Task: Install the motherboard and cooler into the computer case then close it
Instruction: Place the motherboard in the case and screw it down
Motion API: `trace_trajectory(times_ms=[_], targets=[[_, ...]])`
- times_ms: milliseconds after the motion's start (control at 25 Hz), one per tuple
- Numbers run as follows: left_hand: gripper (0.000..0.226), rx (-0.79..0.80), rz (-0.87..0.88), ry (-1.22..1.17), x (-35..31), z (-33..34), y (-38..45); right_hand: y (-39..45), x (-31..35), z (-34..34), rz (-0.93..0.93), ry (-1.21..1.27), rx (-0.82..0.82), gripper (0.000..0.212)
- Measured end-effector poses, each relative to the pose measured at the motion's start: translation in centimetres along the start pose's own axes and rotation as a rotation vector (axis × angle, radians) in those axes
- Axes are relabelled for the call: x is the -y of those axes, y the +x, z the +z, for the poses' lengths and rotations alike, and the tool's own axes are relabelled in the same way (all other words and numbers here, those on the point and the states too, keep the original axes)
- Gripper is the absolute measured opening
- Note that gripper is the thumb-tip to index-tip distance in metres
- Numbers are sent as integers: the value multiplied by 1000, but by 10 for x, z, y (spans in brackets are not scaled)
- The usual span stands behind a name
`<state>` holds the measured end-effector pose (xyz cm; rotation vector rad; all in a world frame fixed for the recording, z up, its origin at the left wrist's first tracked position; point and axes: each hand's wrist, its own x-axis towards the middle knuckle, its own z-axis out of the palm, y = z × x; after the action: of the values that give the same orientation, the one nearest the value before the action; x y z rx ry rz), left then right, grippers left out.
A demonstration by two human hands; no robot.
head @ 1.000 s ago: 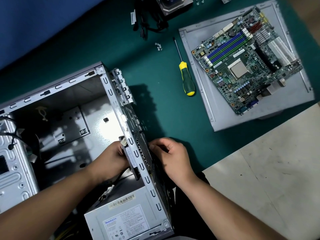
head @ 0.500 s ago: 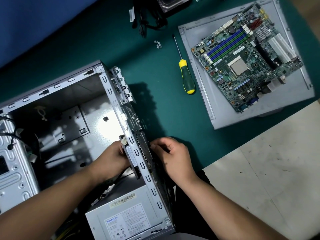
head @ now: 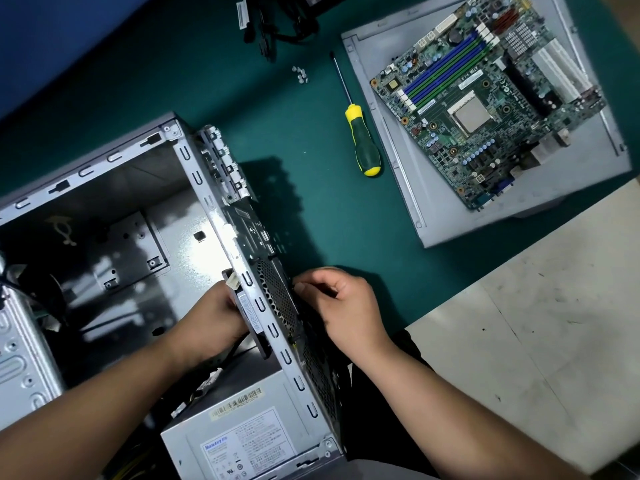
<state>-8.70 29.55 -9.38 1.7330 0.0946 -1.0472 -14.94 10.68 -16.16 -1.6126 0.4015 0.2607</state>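
Observation:
The open grey computer case (head: 114, 157) lies on its side at the left. Inside it, my left hand (head: 211, 323) grips a black case fan (head: 247, 311) and holds it against the rear panel (head: 277, 296). Outside that panel, my right hand (head: 346, 306) has its fingers curled, the fingertips pinched at the mesh grille; whatever they pinch is too small to see. The green motherboard (head: 485, 105) lies on the grey side panel (head: 446, 216) at the upper right, away from both hands.
A yellow and green screwdriver (head: 363, 147) lies on the green mat (head: 311, 202) between case and motherboard. Several small screws (head: 300, 75) and black cables (head: 270, 32) sit at the top. A power supply (head: 242, 434) fills the case's near corner. A pale board (head: 536, 323) covers the lower right.
Both hands stay at the rear panel with the fan. The right hand's fingers have shifted slightly at the grille. The view has dipped a little.

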Motion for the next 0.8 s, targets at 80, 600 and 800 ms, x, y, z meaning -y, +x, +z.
trace_trajectory(times_ms=[80,600,800], targets=[[52,4,0,-12,-1,0,0,-1,2,3,-5,3,5,11],[52,15,27,-28,0,0,-1,-3,11,3,-3,-16,2,6],[58,12,28,-19,-5,1,-2,-1,13,-1,65,36,59,8]])
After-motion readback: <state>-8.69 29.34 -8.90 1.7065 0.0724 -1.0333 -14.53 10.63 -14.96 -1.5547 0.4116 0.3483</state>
